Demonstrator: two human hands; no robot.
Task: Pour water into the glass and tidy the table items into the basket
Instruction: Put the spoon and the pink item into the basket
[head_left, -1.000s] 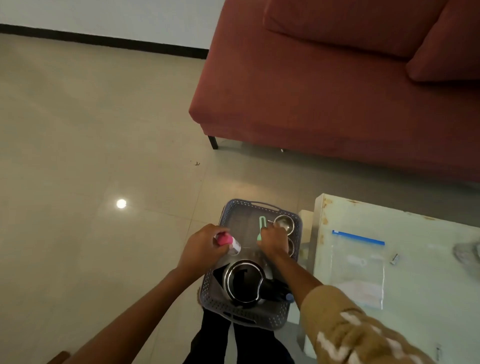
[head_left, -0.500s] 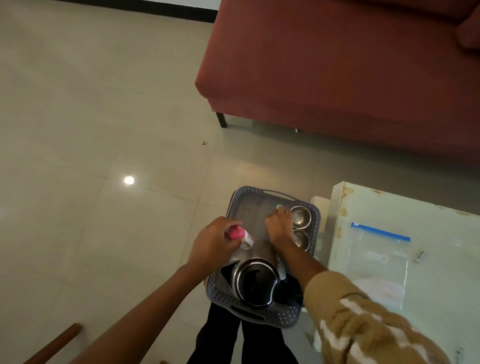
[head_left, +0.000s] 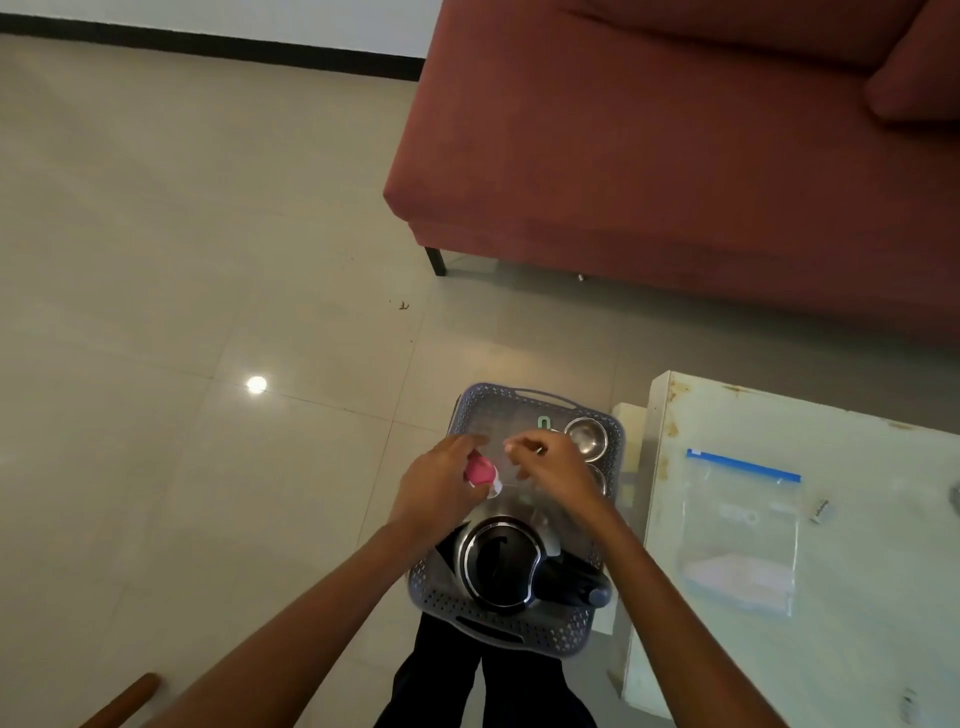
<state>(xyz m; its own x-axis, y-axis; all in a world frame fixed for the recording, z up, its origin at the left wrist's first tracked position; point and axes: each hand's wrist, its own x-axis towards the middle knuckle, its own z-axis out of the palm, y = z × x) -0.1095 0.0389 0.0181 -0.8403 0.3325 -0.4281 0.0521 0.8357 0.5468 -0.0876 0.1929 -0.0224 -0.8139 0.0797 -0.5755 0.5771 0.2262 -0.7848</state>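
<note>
One head-worn view looks steeply down, close over the basket (head_left: 519, 621) at lower centre, bench (head_left: 857, 649) lower right.

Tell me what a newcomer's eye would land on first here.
The big red sofa fills the upper right. Bottom centre, a grey basket holds a shiny kettle; above it the left hand grips a small pink bottle beside the right hand. A clear zip bag lies on the pale table at right.

grey basket (head_left: 511, 635) holding black-steel kettle (head_left: 496, 564) at near end, two steel bowls (head_left: 587, 439) far right; pink tube (head_left: 479, 470) gripped above middle.
</note>
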